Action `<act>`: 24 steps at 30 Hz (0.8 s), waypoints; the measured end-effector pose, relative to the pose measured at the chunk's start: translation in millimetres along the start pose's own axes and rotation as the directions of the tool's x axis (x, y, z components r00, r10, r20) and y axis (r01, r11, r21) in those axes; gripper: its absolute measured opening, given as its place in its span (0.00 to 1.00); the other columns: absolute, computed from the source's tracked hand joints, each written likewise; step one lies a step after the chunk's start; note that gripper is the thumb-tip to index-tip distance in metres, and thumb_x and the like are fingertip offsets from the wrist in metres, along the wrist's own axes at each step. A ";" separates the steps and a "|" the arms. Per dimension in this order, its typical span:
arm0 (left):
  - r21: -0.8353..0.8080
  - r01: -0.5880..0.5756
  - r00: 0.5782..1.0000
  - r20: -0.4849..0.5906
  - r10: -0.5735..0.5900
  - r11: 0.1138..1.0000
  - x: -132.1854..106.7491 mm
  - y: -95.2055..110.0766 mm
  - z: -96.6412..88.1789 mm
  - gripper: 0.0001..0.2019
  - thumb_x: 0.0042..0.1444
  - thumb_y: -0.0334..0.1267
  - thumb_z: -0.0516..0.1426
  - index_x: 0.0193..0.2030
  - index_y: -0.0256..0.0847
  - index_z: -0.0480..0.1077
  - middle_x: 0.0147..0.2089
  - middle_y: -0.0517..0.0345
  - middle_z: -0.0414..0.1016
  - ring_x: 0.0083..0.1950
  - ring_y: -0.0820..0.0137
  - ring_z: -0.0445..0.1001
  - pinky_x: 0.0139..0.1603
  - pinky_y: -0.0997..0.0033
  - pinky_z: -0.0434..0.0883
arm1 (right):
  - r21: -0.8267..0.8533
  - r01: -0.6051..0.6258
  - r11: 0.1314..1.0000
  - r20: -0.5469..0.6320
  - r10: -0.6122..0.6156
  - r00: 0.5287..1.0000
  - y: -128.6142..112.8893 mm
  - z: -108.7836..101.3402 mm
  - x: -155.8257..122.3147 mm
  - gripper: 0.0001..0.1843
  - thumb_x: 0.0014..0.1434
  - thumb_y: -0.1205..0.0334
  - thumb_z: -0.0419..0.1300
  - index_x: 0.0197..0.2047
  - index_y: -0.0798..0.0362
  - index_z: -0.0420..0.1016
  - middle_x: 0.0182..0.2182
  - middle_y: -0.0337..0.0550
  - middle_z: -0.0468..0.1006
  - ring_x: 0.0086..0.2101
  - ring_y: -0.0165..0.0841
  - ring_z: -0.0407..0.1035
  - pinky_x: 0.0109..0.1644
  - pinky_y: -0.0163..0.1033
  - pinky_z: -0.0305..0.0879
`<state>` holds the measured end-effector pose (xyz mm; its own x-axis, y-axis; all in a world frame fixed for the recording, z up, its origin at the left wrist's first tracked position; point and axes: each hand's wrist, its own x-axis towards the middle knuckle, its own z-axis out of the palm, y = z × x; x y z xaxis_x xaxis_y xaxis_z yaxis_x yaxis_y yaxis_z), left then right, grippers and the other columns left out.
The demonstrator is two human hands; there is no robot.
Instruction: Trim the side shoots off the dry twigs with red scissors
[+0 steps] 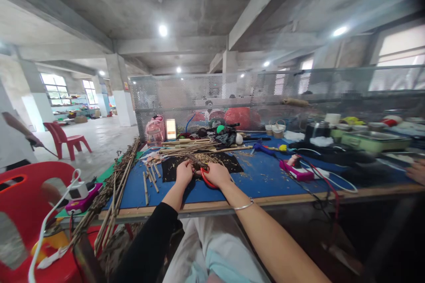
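My right hand (215,174) is closed around the red handle (206,178) of what look like scissors, over a black cloth (170,169) strewn with plant scraps. Close beside it on the left, my left hand (184,173) is pinched, and the small piece in its fingers is too hidden to name. A narrow brownish shape (196,160) lies just beyond both hands; whether it is a blade or a stem cannot be told. Short cut stalks (151,178) lie on the blue table top (195,194) left of the cloth. Longer thin sticks (189,147) are heaped behind the cloth.
Dried plant stalks (116,181) hang over the table's left edge. A purple power strip (297,171) with cables is at right. A lit phone (170,129) stands near the mesh partition (186,93). A red chair (43,181) is at left. Other people's hands show at both sides.
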<state>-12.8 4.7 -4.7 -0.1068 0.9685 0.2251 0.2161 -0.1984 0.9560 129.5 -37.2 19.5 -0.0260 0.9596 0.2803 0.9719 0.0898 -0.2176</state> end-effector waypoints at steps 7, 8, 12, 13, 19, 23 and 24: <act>0.328 -0.136 0.982 -0.081 0.171 0.935 -9.3 15.9 -18.0 0.12 0.55 0.40 0.46 0.26 0.39 0.64 0.28 0.53 0.70 0.32 0.69 0.67 0.35 0.72 0.61 | 0.134 -0.037 0.990 -0.036 0.043 0.998 7.5 -0.4 2.4 0.29 0.48 0.33 0.48 0.32 0.50 0.71 0.30 0.44 0.76 0.34 0.35 0.70 0.33 0.34 0.58; 0.343 -0.189 0.978 -0.020 0.208 0.920 -12.6 16.3 -19.5 0.11 0.53 0.42 0.49 0.25 0.39 0.63 0.25 0.56 0.68 0.30 0.70 0.66 0.34 0.73 0.60 | 0.150 -0.046 0.988 -0.043 0.053 0.998 8.2 0.0 3.2 0.29 0.48 0.33 0.48 0.32 0.50 0.71 0.30 0.44 0.76 0.34 0.35 0.70 0.33 0.34 0.58; 0.386 -0.359 0.924 0.278 0.264 0.850 -23.5 12.9 -21.2 0.10 0.38 0.36 0.61 0.22 0.39 0.61 0.21 0.64 0.63 0.25 0.74 0.61 0.28 0.76 0.57 | 0.217 -0.086 0.972 -0.083 0.106 0.991 10.4 2.6 6.1 0.27 0.50 0.35 0.48 0.33 0.50 0.71 0.30 0.43 0.76 0.34 0.35 0.70 0.31 0.33 0.56; 0.398 -0.385 0.908 0.322 0.266 0.833 -25.3 12.2 -20.6 0.11 0.37 0.34 0.62 0.22 0.39 0.61 0.21 0.64 0.63 0.25 0.74 0.61 0.28 0.76 0.56 | 0.234 -0.098 0.967 -0.092 0.123 0.988 11.0 3.3 6.5 0.27 0.50 0.35 0.47 0.33 0.50 0.71 0.30 0.44 0.76 0.33 0.34 0.70 0.30 0.33 0.55; 0.486 -0.534 0.833 0.444 0.332 0.692 -32.8 13.8 -12.6 0.07 0.44 0.28 0.56 0.21 0.40 0.62 0.23 0.59 0.66 0.28 0.71 0.64 0.31 0.75 0.57 | 0.274 -0.138 0.952 -0.122 0.177 0.977 13.9 5.6 8.1 0.29 0.49 0.32 0.45 0.31 0.49 0.70 0.29 0.44 0.75 0.31 0.34 0.69 0.28 0.33 0.53; 0.478 -0.573 0.810 0.454 0.371 0.666 -34.5 13.7 -9.6 0.07 0.47 0.26 0.51 0.23 0.40 0.62 0.25 0.56 0.67 0.29 0.69 0.65 0.33 0.74 0.57 | 0.263 -0.131 0.956 -0.119 0.167 0.979 14.0 5.6 8.4 0.30 0.49 0.32 0.45 0.31 0.50 0.71 0.28 0.44 0.75 0.31 0.35 0.69 0.28 0.32 0.53; 0.461 -0.572 0.811 0.441 0.384 0.679 -32.7 14.0 -9.8 0.07 0.47 0.26 0.50 0.23 0.40 0.62 0.25 0.56 0.67 0.29 0.70 0.65 0.33 0.74 0.58 | 0.262 -0.130 0.956 -0.114 0.164 0.980 13.8 5.5 8.3 0.30 0.50 0.33 0.45 0.31 0.50 0.71 0.29 0.45 0.75 0.31 0.35 0.69 0.28 0.32 0.53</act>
<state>-15.8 -31.2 3.1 0.4240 0.7759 0.4671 0.6549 -0.6189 0.4336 141.4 -26.6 13.7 0.1609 0.9244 0.3458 0.8714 0.0315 -0.4895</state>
